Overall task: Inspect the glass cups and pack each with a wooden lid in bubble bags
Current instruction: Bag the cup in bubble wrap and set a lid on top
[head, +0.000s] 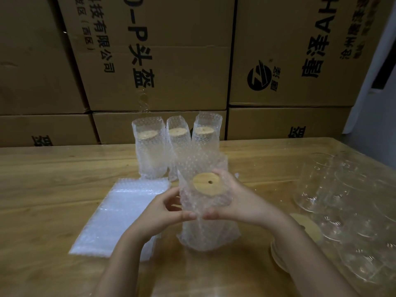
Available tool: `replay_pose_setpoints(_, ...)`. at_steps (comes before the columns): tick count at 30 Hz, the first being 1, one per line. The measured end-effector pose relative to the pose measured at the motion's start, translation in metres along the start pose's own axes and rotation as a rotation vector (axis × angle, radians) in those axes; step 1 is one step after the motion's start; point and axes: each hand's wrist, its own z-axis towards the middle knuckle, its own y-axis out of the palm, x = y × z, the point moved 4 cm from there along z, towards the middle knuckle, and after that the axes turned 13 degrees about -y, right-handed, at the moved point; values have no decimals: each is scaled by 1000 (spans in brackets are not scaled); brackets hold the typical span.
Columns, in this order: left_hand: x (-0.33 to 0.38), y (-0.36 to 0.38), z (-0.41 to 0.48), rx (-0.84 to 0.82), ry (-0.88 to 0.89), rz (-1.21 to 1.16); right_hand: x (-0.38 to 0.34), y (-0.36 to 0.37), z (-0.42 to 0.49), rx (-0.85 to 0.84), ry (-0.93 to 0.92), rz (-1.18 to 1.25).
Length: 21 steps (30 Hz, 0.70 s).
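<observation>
A glass cup in a bubble bag (206, 230) stands upright on the wooden table (53, 174) in front of me. A round wooden lid (207, 183) with a small hole sits on its mouth, inside the bag's open top. My left hand (165, 211) pinches the bag's near edge with thumb and fingers. My right hand (233, 200) curls round the bag's right side at lid height. Three packed cups (150, 151) (179, 146) (205, 138) with lids stand in a row behind it.
A stack of flat bubble bags (120, 215) lies to the left. Several bare glass cups (347, 202) lie and stand at the right, with a pile of wooden lids (308, 230) beside my right forearm. Cardboard boxes (171, 61) wall off the table's far edge.
</observation>
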Motion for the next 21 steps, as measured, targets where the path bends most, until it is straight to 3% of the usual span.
replay_pose_setpoints(5, -9, 8, 6, 56, 49, -148, 6, -9, 11, 73, 61, -56)
replay_pose_setpoints(10, -33, 13, 19, 358, -70, -409, 14, -39, 20, 128, 151, -17)
replay_pose_setpoints(13, -52, 22, 24, 490, -154, -355, 25, -75, 36, 229, 225, -11)
replay_pose_setpoints(21, -65, 34, 32, 488, -169, -155, 82, -137, 95, 700, 464, -274)
